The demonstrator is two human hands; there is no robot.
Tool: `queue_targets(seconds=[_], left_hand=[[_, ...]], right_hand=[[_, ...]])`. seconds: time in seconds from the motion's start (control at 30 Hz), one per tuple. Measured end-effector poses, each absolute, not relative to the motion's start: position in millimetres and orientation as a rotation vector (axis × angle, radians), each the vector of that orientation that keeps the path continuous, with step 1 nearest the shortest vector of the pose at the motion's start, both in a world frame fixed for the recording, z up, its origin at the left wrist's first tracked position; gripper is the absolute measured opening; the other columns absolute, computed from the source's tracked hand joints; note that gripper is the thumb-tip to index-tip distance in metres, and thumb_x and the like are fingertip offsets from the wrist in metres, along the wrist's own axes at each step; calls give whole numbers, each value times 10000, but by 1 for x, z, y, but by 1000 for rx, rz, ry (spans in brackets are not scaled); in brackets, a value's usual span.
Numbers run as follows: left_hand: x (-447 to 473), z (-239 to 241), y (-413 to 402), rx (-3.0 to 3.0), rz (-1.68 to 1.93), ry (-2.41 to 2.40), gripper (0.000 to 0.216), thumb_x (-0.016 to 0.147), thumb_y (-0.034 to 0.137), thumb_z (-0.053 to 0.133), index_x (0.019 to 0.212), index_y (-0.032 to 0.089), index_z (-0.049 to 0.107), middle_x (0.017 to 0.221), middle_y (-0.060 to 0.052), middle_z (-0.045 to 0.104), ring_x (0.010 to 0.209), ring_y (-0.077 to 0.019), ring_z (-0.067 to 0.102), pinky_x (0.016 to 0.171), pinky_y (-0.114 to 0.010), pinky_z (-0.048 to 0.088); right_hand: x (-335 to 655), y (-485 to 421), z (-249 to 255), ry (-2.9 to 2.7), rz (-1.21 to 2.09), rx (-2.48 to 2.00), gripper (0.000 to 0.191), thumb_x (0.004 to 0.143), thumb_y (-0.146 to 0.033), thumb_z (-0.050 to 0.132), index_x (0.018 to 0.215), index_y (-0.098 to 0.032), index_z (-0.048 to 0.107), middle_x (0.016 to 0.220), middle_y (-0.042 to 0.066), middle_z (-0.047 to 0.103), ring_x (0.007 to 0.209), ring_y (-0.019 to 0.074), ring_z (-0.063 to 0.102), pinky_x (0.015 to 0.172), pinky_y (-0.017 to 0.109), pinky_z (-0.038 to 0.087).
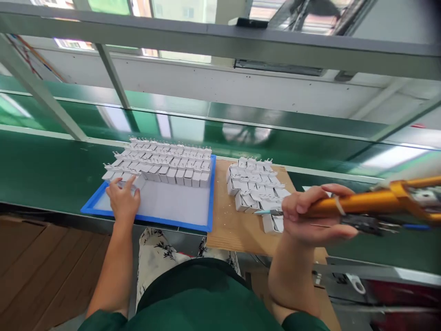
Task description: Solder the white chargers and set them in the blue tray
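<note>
My left hand [123,200] is at the near-left end of the rows in the blue-edged tray. Its fingers curl over a small white box [138,181] and grip it. Several rows of similar white boxes [170,161], with small prongs on top, stand at the back of the tray. My right hand [312,214] is raised above the right side of the wooden board, closed around an orange tool [358,202] with a black part along its underside. A thin pale-blue tip [268,212] shows to the left of that hand. The tool's exact kind is unclear from blur.
The blue-edged tray [211,197] lies on a green bench [41,161]. Right of it, a wooden board [225,225] bears another group of white boxes [255,179]. A grey metal frame [206,34] crosses above the bench. Cardboard [44,271] lies at lower left.
</note>
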State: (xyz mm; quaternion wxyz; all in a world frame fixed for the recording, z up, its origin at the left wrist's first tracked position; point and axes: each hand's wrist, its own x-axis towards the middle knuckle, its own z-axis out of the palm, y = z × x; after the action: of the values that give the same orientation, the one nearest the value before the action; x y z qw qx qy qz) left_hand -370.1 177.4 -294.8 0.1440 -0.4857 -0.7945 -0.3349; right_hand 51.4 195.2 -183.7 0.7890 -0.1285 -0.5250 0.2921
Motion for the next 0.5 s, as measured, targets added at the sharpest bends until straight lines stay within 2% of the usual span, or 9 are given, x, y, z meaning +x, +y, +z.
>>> queue_targets(seconds=[0.1, 0.2, 0.27, 0.37, 0.5], left_hand=[[-321, -290, 176, -1560, -1128, -2090, 400, 914, 349, 612, 1259, 157, 676, 1320, -183, 568, 1134, -340, 558, 1064, -564, 440], [-240, -291, 174, -2154, -1246, -1880, 352, 952, 372, 585, 1254, 201, 643, 1179, -120, 677, 1139, -275, 611, 1018, -427, 521], [-183, -293, 176, -2549, -1134, -1818, 420, 957, 382, 590, 1337, 207, 571, 1291, -111, 664, 1207, -255, 612, 1051, -401, 513], [-118, -298, 188, -2791, -855, -1908, 643, 911, 378, 664, 1450, 110, 440, 1448, -184, 566, 1338, -300, 540, 1103, -416, 475], [-79, -301, 207, -2756, -589, -2095, 696, 889, 291, 683, 1460, 21, 390, 1437, -253, 552, 1325, -344, 546, 1071, -424, 480]], right_hand=[[52, 195, -185, -1166, 651, -215, 470, 766, -617, 690, 1065, -254, 686, 557, -87, 494, 302, 67, 289, 252, 216, 239], [55, 194, -186, -1177, 649, -210, 461, 781, -618, 676, 1074, -262, 685, 568, -82, 486, 308, 65, 282, 252, 224, 238], [57, 193, -187, -1179, 639, -241, 466, 775, -640, 672, 1067, -276, 686, 571, -79, 476, 313, 64, 273, 255, 229, 243], [60, 190, -189, -1186, 625, -289, 483, 771, -668, 660, 1075, -294, 680, 572, -76, 455, 322, 63, 257, 261, 230, 248], [65, 185, -191, -1195, 604, -292, 482, 780, -675, 646, 1080, -300, 677, 566, -74, 431, 321, 55, 226, 250, 226, 219]])
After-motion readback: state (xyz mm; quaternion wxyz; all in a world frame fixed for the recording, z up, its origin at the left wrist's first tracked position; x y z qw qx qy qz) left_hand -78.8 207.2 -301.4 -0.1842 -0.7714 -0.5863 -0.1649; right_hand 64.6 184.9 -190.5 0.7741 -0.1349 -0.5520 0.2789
